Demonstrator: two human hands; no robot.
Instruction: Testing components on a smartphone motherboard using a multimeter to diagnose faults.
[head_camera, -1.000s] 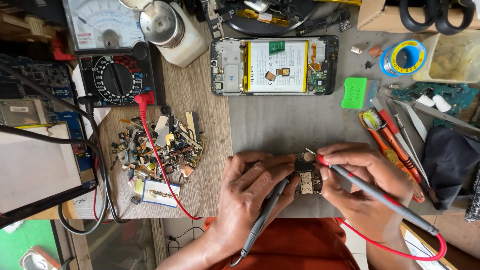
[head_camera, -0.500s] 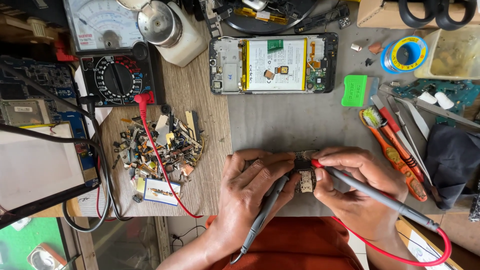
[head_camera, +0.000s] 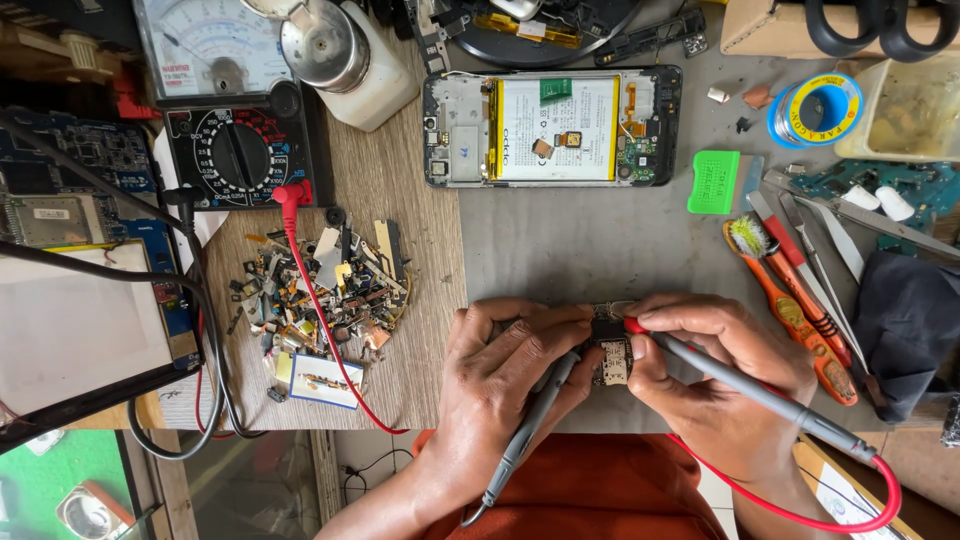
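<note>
My left hand (head_camera: 505, 375) grips a grey-black test probe (head_camera: 530, 430) whose tip meets a small circuit board (head_camera: 611, 357) pinched between both hands near the bench's front edge. My right hand (head_camera: 715, 375) holds a red-tipped probe (head_camera: 760, 392) against the board's top; its red lead (head_camera: 860, 510) loops off to the lower right. An analog multimeter (head_camera: 235, 110) stands at the far left with a red plug and wire (head_camera: 310, 290) running toward me. An opened phone (head_camera: 553, 127), battery showing, lies beyond the hands.
A pile of small scrap parts (head_camera: 320, 290) lies left of my hands. Right of them: orange-handled tools (head_camera: 800, 310), tweezers (head_camera: 850, 215), a green block (head_camera: 714, 181), a solder spool (head_camera: 815, 110), dark cloth (head_camera: 905, 325). A white bottle (head_camera: 350, 60) and a tablet (head_camera: 75, 335) sit left.
Both hands and the small board have shifted slightly away from me, and the red probe tip has moved from the board's upper right onto its top edge.
</note>
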